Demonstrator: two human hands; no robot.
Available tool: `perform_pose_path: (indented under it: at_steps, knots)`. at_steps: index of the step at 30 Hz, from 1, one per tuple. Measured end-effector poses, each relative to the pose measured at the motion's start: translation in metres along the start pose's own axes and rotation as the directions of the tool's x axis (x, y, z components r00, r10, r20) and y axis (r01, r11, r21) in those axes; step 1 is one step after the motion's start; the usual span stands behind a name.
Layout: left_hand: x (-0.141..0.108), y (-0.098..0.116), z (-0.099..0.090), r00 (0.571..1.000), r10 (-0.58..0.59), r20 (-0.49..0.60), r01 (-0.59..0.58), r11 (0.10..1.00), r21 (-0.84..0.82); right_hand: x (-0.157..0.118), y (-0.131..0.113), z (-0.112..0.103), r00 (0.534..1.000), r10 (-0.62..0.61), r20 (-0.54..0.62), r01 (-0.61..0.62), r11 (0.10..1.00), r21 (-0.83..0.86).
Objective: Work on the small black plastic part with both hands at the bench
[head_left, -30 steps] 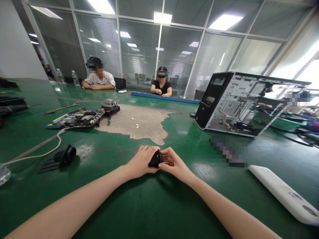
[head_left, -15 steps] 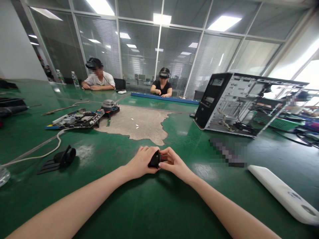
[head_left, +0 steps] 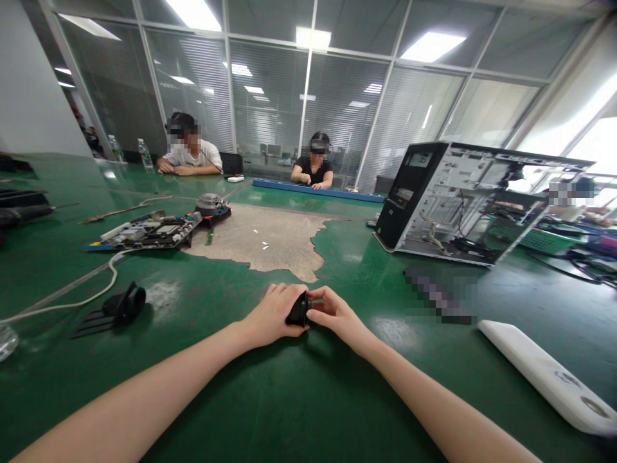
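Note:
A small black plastic part (head_left: 297, 310), its exact kind unclear, is held between my two hands just above the green table (head_left: 308, 405). My left hand (head_left: 270, 315) wraps round it from the left, fingers over the top and thumb below. On its right side, the bent fingers and thumb of my right hand (head_left: 336, 316) pinch its edge. Part of the piece is covered by my fingers. A black plastic piece with a round collar and flat slats (head_left: 123, 305) lies apart on the left.
A circuit board (head_left: 149, 231) and a cooling fan (head_left: 212, 206) lie left of the bare patch (head_left: 274, 241). An open computer case (head_left: 409, 199) stands at the right, with a white elongated object (head_left: 540, 366) nearer me. Two people sit across the table. A pale cable (head_left: 113, 276) runs along the left.

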State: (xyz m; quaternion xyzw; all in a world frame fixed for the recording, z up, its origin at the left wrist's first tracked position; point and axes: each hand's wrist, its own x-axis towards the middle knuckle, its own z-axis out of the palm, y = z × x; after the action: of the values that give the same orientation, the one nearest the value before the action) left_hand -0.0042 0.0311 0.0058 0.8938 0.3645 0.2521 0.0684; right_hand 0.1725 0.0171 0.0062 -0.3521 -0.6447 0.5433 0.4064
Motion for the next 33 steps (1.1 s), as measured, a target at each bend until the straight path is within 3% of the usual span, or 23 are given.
perform_pose_path:
  at_steps: [12, 19, 29, 33]
  knots:
    - [0.0008, 0.0013, -0.0001, 1.000, -0.009, -0.001, 0.009, 1.000, 0.001, 0.0014, 0.0031, 0.0017, 0.999, -0.004, -0.048, 0.005, 1.000, 0.023]
    - [0.0001, 0.0007, -0.0009, 1.000, -0.011, 0.009, 0.011, 1.000, -0.003, -0.0015, -0.0010, -0.0001, 1.000, -0.016, 0.024, 0.015, 0.999, 0.032]
    - [0.0006, 0.0010, 0.0006, 1.000, -0.002, -0.009, 0.002, 1.000, -0.001, 0.0008, 0.0043, 0.0007, 0.999, -0.010, -0.049, 0.010, 1.000, 0.002]
    - [0.0003, 0.0008, -0.0001, 1.000, -0.007, 0.001, 0.007, 1.000, -0.001, 0.0007, 0.0019, -0.0001, 1.000, 0.000, -0.018, 0.000, 1.000, -0.011]
